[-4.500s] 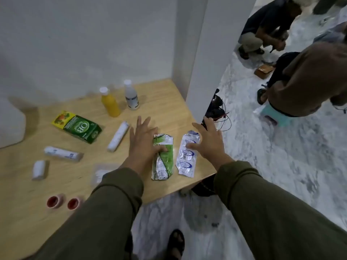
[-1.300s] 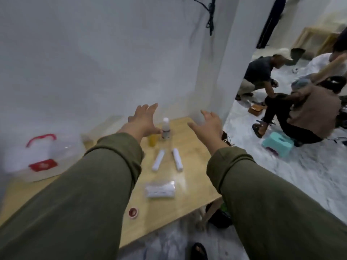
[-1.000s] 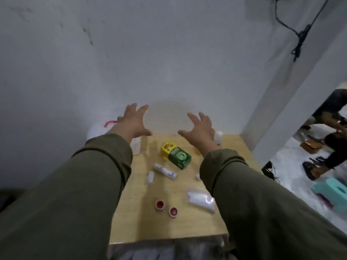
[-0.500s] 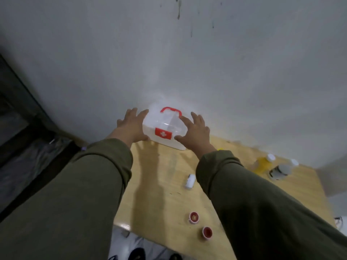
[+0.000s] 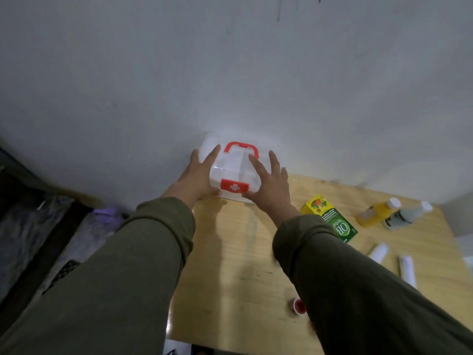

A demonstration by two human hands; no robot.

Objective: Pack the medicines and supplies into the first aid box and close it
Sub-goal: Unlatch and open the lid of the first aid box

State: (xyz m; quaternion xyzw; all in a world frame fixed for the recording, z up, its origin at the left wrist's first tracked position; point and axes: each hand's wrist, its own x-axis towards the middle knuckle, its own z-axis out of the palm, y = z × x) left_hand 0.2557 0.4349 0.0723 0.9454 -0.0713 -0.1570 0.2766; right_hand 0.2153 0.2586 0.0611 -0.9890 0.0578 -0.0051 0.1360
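Both hands on the first aid box [image 5: 234, 172] at centre frame, hard against the wall [image 5: 230, 73] at the far edge of the desk [image 5: 230, 252]. Left hand [image 5: 198, 176] flat along the box's left side, fingers straight, thumb low by the front corner; right hand [image 5: 268, 183] spread over the right side and top, fingers straight too — pressing, not curled round anything. Lid down, red latch [image 5: 234, 186] facing the camera, red handle [image 5: 241, 147] on top.

Risks from here, as a guess: smooth plastic squeezed between flat palms, so liable to slip or tip if lifted rather than slid. Dragged toward the near edge, apt to sweep into the green carton [image 5: 330, 219] just right of the right wrist. Sleeves wide and low over the desk — easy to knock the small red pot [image 5: 299, 305] at lower right, or the yellow bottle [image 5: 378, 211] and the white bottle [image 5: 407, 215] leaning at right. Latch possibly stiff; forcing it one-handed could jerk the box off the desk's left side.

Hard to make out: contents of the box, only pale dividers showing through the cloudy lid; whether the latch is fastened. Right sleeve covering part of the desk — anything under it unseen. White rolls [image 5: 407, 269] at right half cut by the arm. Bottle labels blurred. Dark clutter at lower left not identifiable.
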